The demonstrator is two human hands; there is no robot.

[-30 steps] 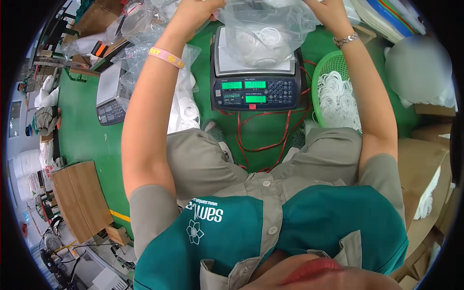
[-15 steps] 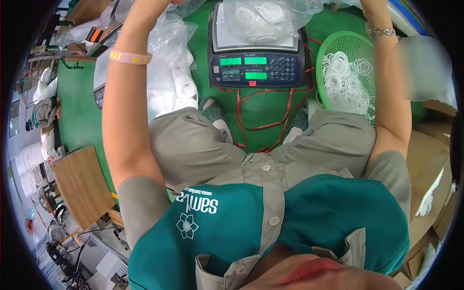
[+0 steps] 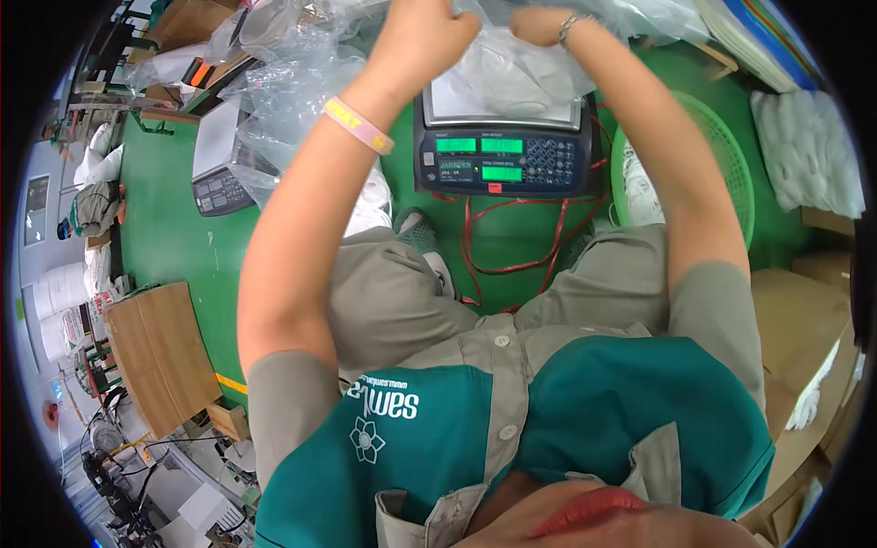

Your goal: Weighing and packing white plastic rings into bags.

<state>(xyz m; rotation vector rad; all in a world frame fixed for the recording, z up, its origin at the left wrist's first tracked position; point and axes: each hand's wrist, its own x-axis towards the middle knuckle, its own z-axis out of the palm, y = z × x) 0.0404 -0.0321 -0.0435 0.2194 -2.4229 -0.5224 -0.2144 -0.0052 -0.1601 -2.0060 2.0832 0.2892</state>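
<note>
A clear plastic bag (image 3: 521, 68), with white contents blurred inside it, sits on the digital counting scale (image 3: 501, 163) in front of me. My left hand (image 3: 427, 35) is closed on the bag's upper part at the left. My right hand (image 3: 541, 26), also closed, grips the plastic on the other side, and its fingertips are partly hidden. Beyond my right forearm stands a green mesh basket (image 3: 726, 155). White rings (image 3: 642, 187) lie in it, mostly covered by that arm.
Loose clear plastic bags (image 3: 297, 78) pile up on the left, beside a second scale (image 3: 219, 187). Red cord (image 3: 512, 269) trails over the green floor between my feet. A filled clear bag (image 3: 808, 151) lies at the right. Cardboard (image 3: 155, 352) stands at the lower left.
Both hands have come inward and closer together above the scale, gathering the bag's plastic. My right forearm now crosses the basket. The whole view has shifted slightly.
</note>
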